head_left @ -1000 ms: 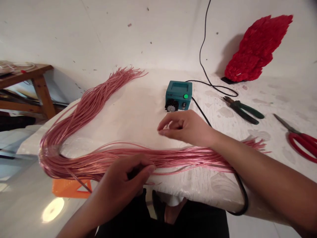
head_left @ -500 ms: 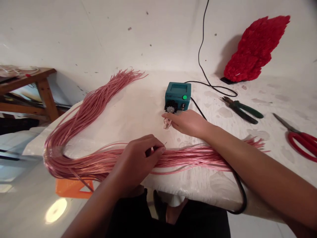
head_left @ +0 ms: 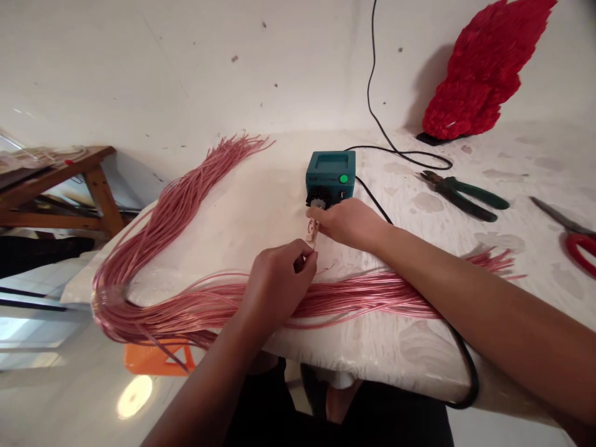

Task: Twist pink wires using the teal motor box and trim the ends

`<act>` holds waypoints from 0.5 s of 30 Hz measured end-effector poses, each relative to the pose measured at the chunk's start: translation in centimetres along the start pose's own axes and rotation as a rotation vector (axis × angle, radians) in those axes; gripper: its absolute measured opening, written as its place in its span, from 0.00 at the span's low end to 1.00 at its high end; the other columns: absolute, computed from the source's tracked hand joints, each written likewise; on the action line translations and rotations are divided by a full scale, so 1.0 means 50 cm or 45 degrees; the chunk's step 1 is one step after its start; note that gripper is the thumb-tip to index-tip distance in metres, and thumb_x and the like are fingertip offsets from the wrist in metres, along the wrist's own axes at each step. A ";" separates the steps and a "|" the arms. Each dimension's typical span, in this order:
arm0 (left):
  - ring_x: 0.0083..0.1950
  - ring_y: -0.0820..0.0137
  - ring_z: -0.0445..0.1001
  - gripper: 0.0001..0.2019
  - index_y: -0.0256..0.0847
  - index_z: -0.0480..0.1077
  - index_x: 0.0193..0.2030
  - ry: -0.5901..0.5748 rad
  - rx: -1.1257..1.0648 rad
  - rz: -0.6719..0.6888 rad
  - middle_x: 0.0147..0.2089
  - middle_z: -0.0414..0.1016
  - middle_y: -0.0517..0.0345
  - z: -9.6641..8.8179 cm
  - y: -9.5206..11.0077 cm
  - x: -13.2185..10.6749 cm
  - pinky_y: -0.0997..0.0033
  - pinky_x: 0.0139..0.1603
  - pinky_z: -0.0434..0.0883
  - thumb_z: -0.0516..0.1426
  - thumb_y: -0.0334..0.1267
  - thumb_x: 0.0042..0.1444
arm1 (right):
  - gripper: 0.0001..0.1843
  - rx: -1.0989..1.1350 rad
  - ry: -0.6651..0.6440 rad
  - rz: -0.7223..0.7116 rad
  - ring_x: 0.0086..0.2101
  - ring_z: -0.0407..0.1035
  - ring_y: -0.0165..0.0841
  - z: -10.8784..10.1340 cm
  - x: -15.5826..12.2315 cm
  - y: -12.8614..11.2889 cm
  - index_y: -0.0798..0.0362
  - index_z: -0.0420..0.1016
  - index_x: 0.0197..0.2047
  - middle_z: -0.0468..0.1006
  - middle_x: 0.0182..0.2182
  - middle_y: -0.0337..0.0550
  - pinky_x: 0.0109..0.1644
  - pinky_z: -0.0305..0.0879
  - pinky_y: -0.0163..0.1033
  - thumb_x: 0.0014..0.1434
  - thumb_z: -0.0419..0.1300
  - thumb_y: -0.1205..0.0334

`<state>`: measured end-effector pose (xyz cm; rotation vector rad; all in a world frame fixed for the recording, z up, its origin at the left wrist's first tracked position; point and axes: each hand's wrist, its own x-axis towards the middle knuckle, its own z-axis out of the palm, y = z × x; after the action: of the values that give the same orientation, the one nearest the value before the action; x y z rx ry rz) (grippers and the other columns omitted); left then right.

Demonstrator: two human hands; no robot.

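Note:
A small teal machine [head_left: 330,175] with a green button and a grey round part at its front stands on the table. Against that front, my right hand [head_left: 351,225] is closed on a small pale clip [head_left: 311,230] that looks like a wooden clothespin. My left hand [head_left: 285,273] pinches a thin wire just below the clip's lower end; the fingers hide most of it. A fine strand [head_left: 329,269] shows just right of these fingertips. Under my left hand and right forearm lies a big bundle of pink coated wires [head_left: 354,293], bent back on itself at the left.
Green-handled pliers [head_left: 465,194] and red-handled scissors [head_left: 580,245] lie at the right. A red fluffy piece [head_left: 484,74] leans on the wall. A black cable [head_left: 372,102] runs down behind the machine. An orange plastic object [head_left: 156,359] is below the table's left edge.
My left hand has moved up from the wire bundle to the lower end of the clip. My right hand stays at the machine's front. The view has shifted slightly.

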<state>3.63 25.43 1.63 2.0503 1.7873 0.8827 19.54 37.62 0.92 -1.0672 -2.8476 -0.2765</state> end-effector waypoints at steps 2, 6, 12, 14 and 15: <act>0.24 0.78 0.62 0.08 0.39 0.74 0.30 0.013 0.009 -0.010 0.21 0.67 0.67 0.004 0.002 0.003 0.74 0.30 0.59 0.58 0.35 0.60 | 0.16 0.011 -0.002 -0.004 0.25 0.71 0.36 0.000 -0.002 -0.005 0.54 0.74 0.54 0.81 0.27 0.48 0.29 0.46 0.38 0.67 0.50 0.66; 0.25 0.77 0.64 0.07 0.39 0.76 0.31 0.024 0.022 -0.018 0.22 0.70 0.66 0.009 0.001 0.004 0.74 0.30 0.60 0.58 0.35 0.60 | 0.18 0.025 0.009 0.052 0.28 0.74 0.38 -0.002 -0.007 -0.012 0.55 0.73 0.56 0.83 0.31 0.52 0.30 0.49 0.39 0.69 0.48 0.64; 0.24 0.77 0.66 0.07 0.40 0.76 0.32 0.024 0.012 -0.038 0.22 0.72 0.66 0.014 -0.012 -0.002 0.74 0.30 0.61 0.59 0.36 0.60 | 0.30 0.079 0.090 0.129 0.30 0.76 0.38 -0.002 -0.016 -0.007 0.47 0.57 0.70 0.84 0.42 0.44 0.28 0.45 0.39 0.66 0.53 0.61; 0.25 0.76 0.67 0.07 0.40 0.76 0.32 0.019 0.014 -0.049 0.23 0.72 0.65 0.013 -0.016 -0.004 0.74 0.30 0.61 0.59 0.37 0.60 | 0.29 0.065 0.164 0.128 0.29 0.74 0.36 0.000 -0.021 -0.005 0.46 0.59 0.68 0.83 0.47 0.43 0.26 0.42 0.39 0.64 0.54 0.60; 0.25 0.76 0.67 0.07 0.40 0.77 0.32 0.019 0.016 -0.056 0.23 0.73 0.65 0.012 -0.017 -0.006 0.74 0.31 0.61 0.59 0.37 0.60 | 0.27 0.055 0.198 0.119 0.28 0.74 0.35 0.001 -0.023 -0.004 0.47 0.61 0.66 0.81 0.49 0.43 0.25 0.40 0.39 0.64 0.55 0.59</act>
<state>3.30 25.43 0.57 2.0088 1.8428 0.8787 20.25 36.74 0.70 -1.1142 -2.6471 -0.2767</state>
